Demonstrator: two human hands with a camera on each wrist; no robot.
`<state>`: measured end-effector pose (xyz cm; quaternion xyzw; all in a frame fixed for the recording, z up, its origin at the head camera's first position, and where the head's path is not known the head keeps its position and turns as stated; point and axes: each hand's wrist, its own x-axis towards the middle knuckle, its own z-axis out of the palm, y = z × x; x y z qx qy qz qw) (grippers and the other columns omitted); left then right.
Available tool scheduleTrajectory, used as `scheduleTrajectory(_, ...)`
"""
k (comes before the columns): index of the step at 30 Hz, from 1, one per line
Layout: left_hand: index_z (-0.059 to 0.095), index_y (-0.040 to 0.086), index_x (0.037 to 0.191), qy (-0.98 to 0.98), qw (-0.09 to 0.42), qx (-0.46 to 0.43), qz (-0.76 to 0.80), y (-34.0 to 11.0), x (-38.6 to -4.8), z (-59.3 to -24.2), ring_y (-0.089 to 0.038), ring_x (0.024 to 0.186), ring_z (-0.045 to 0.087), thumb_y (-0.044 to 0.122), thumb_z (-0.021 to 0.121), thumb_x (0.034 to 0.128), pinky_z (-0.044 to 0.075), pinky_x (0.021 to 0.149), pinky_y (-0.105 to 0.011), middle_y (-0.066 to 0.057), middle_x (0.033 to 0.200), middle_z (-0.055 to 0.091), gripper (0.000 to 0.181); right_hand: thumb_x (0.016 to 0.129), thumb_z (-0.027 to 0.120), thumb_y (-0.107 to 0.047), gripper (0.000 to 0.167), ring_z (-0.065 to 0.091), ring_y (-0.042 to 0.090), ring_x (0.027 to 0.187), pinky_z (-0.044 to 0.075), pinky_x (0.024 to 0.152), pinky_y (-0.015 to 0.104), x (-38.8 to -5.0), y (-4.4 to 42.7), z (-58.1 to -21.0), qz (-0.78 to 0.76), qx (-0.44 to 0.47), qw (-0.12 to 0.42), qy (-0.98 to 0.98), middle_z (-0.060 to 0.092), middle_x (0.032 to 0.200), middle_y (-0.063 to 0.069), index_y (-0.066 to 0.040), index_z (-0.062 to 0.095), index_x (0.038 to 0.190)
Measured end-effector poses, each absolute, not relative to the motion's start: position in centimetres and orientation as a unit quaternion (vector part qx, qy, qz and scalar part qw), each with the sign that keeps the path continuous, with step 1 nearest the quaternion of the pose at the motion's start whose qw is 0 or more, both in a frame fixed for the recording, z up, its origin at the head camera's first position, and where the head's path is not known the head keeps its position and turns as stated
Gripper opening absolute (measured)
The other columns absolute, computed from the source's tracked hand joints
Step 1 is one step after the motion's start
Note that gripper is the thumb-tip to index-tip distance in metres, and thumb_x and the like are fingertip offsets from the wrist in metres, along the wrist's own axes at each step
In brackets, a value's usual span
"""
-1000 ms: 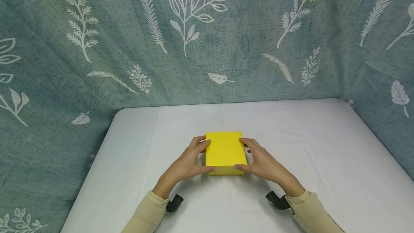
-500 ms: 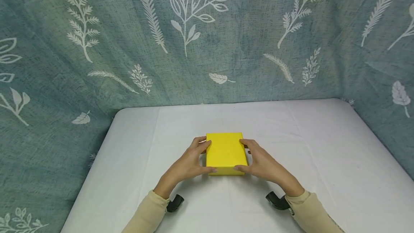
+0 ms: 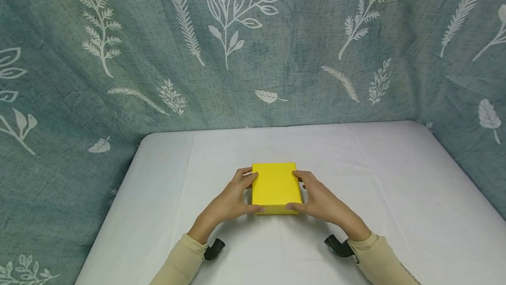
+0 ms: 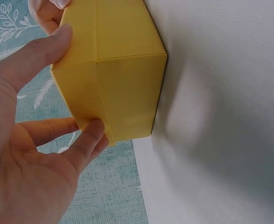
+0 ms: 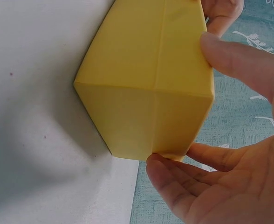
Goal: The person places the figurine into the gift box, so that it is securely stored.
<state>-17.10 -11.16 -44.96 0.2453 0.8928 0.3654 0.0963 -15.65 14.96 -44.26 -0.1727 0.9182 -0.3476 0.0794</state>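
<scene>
A yellow lidded box (image 3: 275,184) sits on the white-covered table, near its middle. My left hand (image 3: 231,198) holds it on the left, thumb at the front face and fingers along the left side. On the opposite side, my right hand (image 3: 323,198) grips it in the same way, thumb at the front and fingers by the right side. In the left wrist view, a lid seam runs across the box (image 4: 127,93), and the fingertips touch near that edge. The right wrist view shows the same seam on the box (image 5: 123,112). The lid is on, so the inside is hidden.
A white cloth (image 3: 336,146) covers the table. Behind and to both sides hangs a green-blue curtain (image 3: 300,91) with white leaf prints. A dark wrist device (image 3: 215,249) shows below the left wrist, and a similar device (image 3: 339,246) below the right.
</scene>
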Motion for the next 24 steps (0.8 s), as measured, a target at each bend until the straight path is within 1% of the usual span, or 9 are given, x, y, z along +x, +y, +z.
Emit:
scheduleTrajectory(4,0.036,0.004,0.150,0.896,0.102,0.237,0.361,-11.10,-17.09,-44.96,-0.025,0.130,0.053,0.029,0.084,0.0780,0.045,0.106,-0.038,-0.011,0.158,0.022,0.090,0.080,0.082,-0.030,0.089,0.050,0.042,0.125,0.047,0.100,0.052,-15.69,14.99,-44.39,-0.350,-0.178,0.078,0.917,0.039,0.147,0.025,0.005,0.034,0.146)
scheduleTrajectory(24,0.036,0.004,0.150,0.896,0.100,0.239,0.360,-11.09,-17.09,-45.02,-0.025,0.129,0.053,0.027,0.084,0.0779,0.046,0.105,-0.037,-0.012,0.158,0.022,0.090,0.079,0.083,-0.029,0.090,0.049,0.042,0.127,0.045,0.103,0.053,-15.59,14.95,-44.34,-0.337,-0.187,0.070,0.920,0.040,0.146,0.026,0.007,0.034,0.145)
